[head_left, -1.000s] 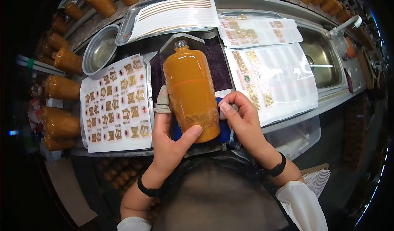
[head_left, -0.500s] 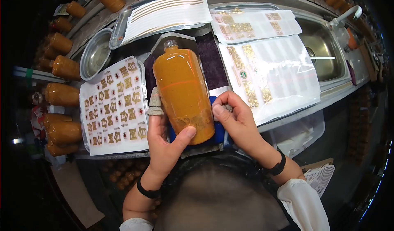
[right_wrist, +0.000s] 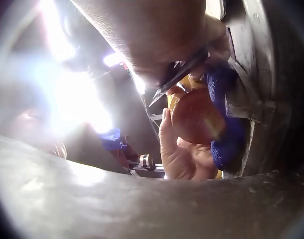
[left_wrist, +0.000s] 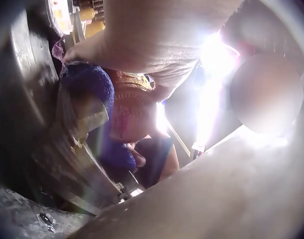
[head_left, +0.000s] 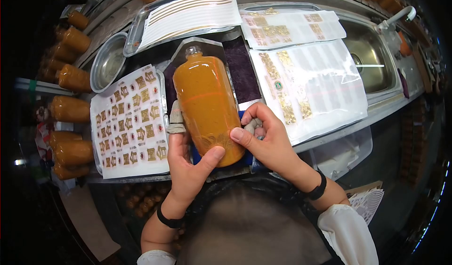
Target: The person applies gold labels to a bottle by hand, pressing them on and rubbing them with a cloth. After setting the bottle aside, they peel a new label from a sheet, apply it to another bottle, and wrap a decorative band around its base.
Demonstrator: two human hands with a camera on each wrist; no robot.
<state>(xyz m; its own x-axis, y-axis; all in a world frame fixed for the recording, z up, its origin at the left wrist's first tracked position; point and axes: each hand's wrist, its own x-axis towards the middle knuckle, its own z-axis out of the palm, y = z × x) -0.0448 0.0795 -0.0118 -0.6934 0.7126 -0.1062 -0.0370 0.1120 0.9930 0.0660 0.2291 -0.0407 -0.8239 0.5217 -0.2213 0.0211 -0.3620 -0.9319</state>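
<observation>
A glossy orange-brown bottle (head_left: 207, 100) lies with its clear neck pointing away from me, on a stand padded with blue towelling (right_wrist: 221, 149). Low on its face, close to the base, is a translucent patterned decal (head_left: 214, 141). My left hand (head_left: 186, 163) grips the bottle's lower left side, thumb over the front at the decal's edge. With its thumb tip on the decal's right part, my right hand (head_left: 270, 142) holds the lower right side, fingers curled beside it. Pale cloth covers sit on some fingertips. Both wrist views show the bottle's round base (left_wrist: 129, 117) (right_wrist: 197, 117).
Left is a tray with a sheet of gold decals (head_left: 129, 123); right, another decal sheet (head_left: 325, 90) beside the sink (head_left: 376, 76). A metal bowl (head_left: 108, 62) and a tray of striped white sheets (head_left: 193, 15) stand behind. Similar brown bottles (head_left: 70, 109) line the left edge.
My right hand has moved left from beside the bottle, and its thumb now touches the decal. The left hand keeps its hold. The head view has shifted slightly.
</observation>
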